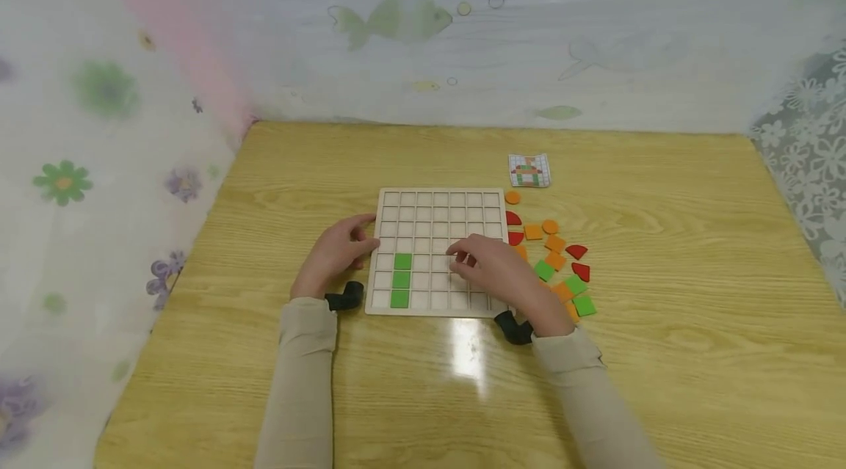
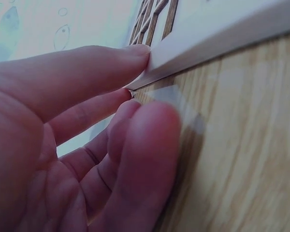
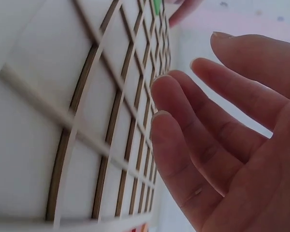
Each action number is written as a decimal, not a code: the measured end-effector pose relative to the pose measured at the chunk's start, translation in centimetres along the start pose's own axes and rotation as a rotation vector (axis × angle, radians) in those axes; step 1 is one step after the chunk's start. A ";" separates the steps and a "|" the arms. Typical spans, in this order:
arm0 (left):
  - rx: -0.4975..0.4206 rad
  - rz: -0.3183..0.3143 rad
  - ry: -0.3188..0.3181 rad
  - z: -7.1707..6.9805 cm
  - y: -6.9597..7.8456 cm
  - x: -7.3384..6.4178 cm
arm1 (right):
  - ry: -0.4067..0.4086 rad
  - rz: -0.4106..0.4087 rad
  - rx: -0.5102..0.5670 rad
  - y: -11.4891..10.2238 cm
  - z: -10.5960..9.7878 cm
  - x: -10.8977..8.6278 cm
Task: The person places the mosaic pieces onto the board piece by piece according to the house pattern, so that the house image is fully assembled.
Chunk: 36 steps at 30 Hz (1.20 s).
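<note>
A pale wooden grid board lies on the table, with three green squares stacked in a column of its cells at the lower left. My left hand is at the board's left edge, and in the left wrist view its thumb touches the rim while the other fingers curl loosely beside it. Over the right half of the board hovers my right hand. Its fingers are relaxed and slightly bent in the right wrist view, with nothing between them.
Loose orange, green and red pieces lie scattered right of the board, partly behind the right forearm. A small pattern card lies beyond the board's upper right corner. Walls with printed fish and flowers border the wooden table. Each wrist carries a dark camera.
</note>
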<state>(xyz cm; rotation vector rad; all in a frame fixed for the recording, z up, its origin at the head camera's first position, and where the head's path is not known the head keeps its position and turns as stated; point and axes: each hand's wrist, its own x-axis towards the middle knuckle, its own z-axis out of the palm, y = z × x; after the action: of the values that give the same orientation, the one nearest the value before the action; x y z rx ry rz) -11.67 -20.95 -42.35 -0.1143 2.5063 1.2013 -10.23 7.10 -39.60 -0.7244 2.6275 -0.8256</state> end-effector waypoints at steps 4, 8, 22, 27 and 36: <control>-0.017 0.004 0.001 0.0 -0.2 0.0 | 0.001 0.011 0.006 0.8 -0.5 -0.8; -0.066 0.019 -0.012 0.0 -0.2 -0.1 | 0.017 0.018 -0.001 1.9 -1.2 -1.5; -0.057 0.023 -0.009 0.0 -0.4 0.0 | 0.075 0.053 0.025 5.4 -3.3 -4.0; -0.038 -0.009 -0.016 0.0 -0.4 0.1 | 0.083 0.063 0.019 6.7 -3.4 -4.9; -0.036 0.003 -0.002 0.1 -0.3 0.1 | 0.098 0.078 -0.021 8.4 -3.9 -6.2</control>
<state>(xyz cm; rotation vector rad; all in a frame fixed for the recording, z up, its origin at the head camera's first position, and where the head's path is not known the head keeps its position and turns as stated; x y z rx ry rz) -11.72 -21.06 -42.61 -0.1187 2.4843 1.2479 -9.85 18.20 -40.79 -0.5964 2.7356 -0.8319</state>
